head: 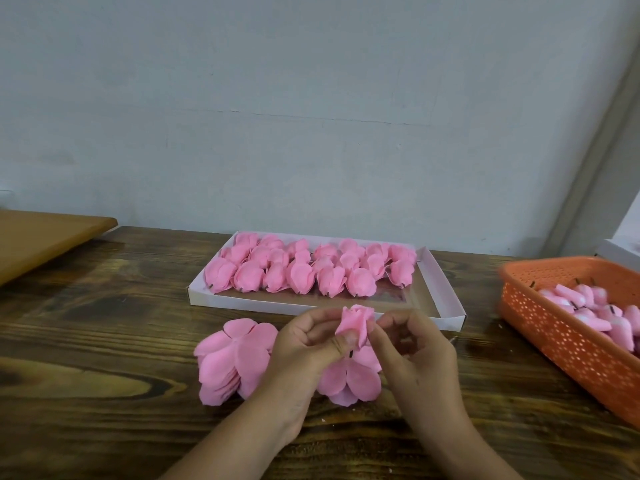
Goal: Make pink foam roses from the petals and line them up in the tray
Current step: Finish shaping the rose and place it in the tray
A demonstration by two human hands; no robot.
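Rose in hand: the half-made rose point(356, 323) sits just in front of the tray point(446, 308), above the loose petals.
Feel: I judge it very light, soft foam that creases if squeezed.
Left grip: my left hand point(306, 344) pinches it low, thumb near the dark stem.
Right grip: my right hand point(412, 344), fingers curled, touches its outer petal.
Where to hold: at the base, I think, never the bloom.
Petal stack point(230, 358): left of the rose, on the surface.
Finished roses point(308, 268): fill the tray's far rows.
Orange basket point(554, 327): right of the tray.
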